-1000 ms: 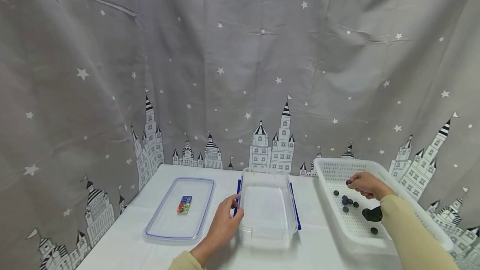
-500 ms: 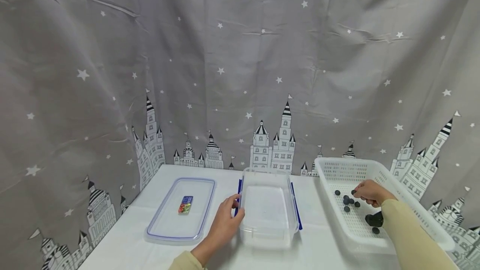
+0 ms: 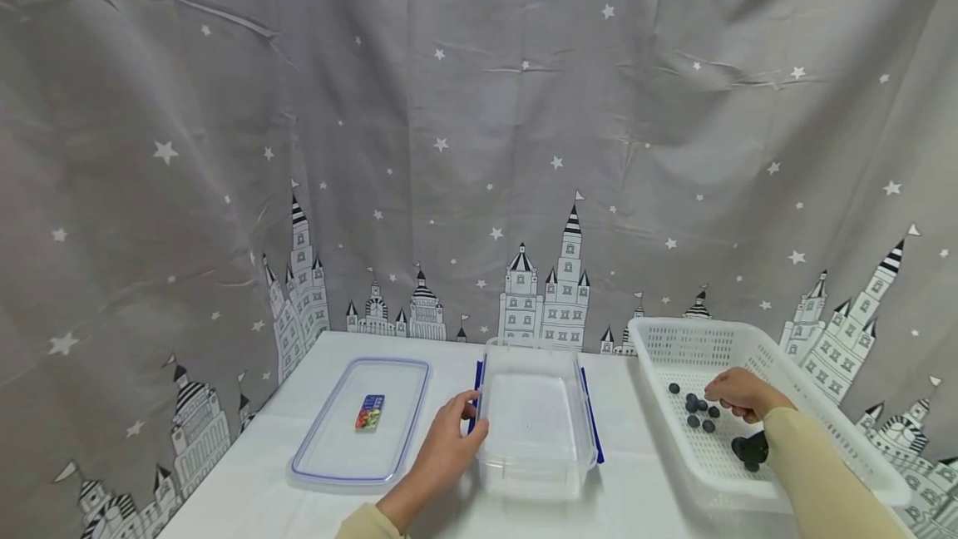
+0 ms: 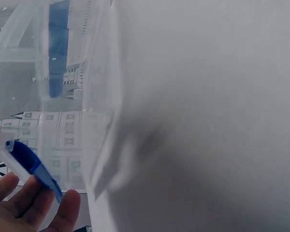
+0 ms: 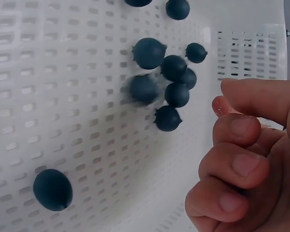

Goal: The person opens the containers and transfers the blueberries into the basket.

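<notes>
My right hand [image 3: 737, 393] hovers inside the white basket [image 3: 699, 472] on the right, fingers curled and holding nothing visible. In the right wrist view the thumb [image 5: 261, 96] lies close to the index fingertip. Several dark blueberries sit on the basket floor, among them a blurred blueberry [image 5: 144, 89] beside a cluster and a lone blueberry [image 5: 53, 189] nearer the camera. Left of the basket stands a clear plastic container [image 3: 533, 414] without its lid. My left hand [image 3: 449, 439] touches the container's left side, its relaxed fingers at the blue latch [image 4: 31, 164].
A clear lid [image 3: 322, 460] with a blue seal lies flat at the left on the white table [image 3: 247, 506], bearing a colourful label [image 3: 369, 412]. A dark wrist camera [image 3: 751, 445] partly covers the basket floor. Behind hangs a grey curtain [image 3: 479, 148] printed with castles.
My right hand held a blueberry and moved slightly right and down with it. It has let go, and the blueberry lies near the others. My left hand has stayed put.
</notes>
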Demonstrator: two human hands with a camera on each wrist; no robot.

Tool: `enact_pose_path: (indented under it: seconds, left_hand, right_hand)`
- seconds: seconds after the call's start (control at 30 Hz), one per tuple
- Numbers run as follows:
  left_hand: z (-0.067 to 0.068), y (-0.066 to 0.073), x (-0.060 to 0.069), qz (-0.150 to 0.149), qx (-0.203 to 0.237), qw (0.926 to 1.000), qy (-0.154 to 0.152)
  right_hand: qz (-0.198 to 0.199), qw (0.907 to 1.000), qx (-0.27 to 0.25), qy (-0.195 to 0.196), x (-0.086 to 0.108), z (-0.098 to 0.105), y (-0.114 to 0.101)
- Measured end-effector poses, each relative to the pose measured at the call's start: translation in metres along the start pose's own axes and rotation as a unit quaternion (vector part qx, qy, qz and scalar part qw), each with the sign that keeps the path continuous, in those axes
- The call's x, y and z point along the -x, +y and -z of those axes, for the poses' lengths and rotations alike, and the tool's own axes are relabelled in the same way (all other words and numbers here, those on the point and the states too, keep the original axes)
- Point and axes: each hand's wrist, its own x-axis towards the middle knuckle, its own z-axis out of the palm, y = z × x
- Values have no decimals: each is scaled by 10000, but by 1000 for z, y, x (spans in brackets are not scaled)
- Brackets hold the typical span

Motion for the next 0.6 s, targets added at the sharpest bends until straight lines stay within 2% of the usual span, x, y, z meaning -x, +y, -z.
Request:
enact_pose_path:
  seconds: [0.13, 0.3, 0.4, 0.5, 0.6]
  left_hand:
    - [5, 3, -3, 71, -155, 9996, -218]
    - [14, 7, -8, -21, -687, 9967, -433]
    - [21, 11, -11, -171, -1107, 9922, -541]
    - [29, 18, -15, -336, -1443, 9862, -736]
    - [37, 27, -19, -489, -1647, 9799, -1018]
  right_hand:
    - [245, 9997, 61, 71, -1, 0, -9]
    - [978, 9949, 131, 206, 1, -5, -34]
    - [1610, 9859, 343, 314, 6, -13, -57]
    - [2236, 9715, 677, 389, 15, -23, -81]
    - [2642, 9580, 1041, 401, 23, -36, -105]
